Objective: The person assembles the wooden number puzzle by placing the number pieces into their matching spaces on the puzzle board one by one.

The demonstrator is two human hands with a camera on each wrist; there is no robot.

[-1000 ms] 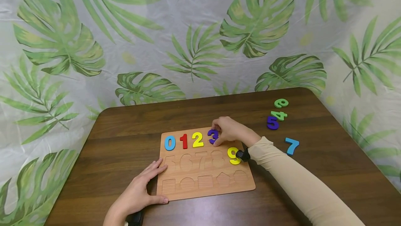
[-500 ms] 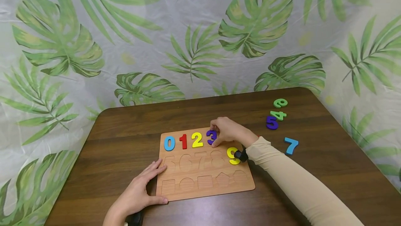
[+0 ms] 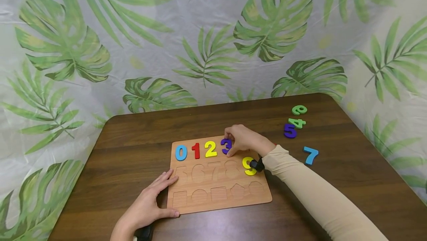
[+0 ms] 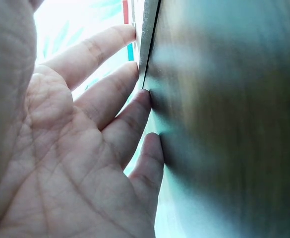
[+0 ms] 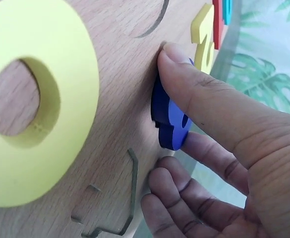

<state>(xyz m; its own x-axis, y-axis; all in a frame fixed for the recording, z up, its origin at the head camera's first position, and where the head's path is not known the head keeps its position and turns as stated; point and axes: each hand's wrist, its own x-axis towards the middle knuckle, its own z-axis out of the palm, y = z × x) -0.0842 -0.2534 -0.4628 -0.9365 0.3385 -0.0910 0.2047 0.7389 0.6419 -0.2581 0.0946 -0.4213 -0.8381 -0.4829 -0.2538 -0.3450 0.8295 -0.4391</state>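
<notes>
My right hand (image 3: pixel 245 138) pinches the purple number 3 (image 3: pixel 225 146) between thumb and fingers in the top row of the wooden puzzle board (image 3: pixel 203 205). Seen from the right wrist, the thumb lies along one side of the 3 (image 5: pixel 172 106), with the index finger at its far end. A yellow 9 (image 3: pixel 247 164) sits on the board under my right wrist, partly hidden by the wrist camera. My left hand (image 3: pixel 146 202) rests at the board's left edge, fingers extended and thumb at the near corner. In the left wrist view the fingertips (image 4: pixel 130 69) touch that edge.
Blue 0 (image 3: pixel 181 152), red 1 (image 3: pixel 196 151) and yellow 2 (image 3: pixel 210 149) sit in the top row. Bare outlined recesses fill the lower rows. Right on the table (image 3: pixel 133 133) lie a blue 7 (image 3: pixel 311 155), purple 5 (image 3: pixel 290 131), green 4 (image 3: pixel 297 123) and another green number (image 3: pixel 299 110).
My right wrist has shifted slightly left, and a sliver of red shows beyond the cuff. The pinch on the 3 and my left hand look the same.
</notes>
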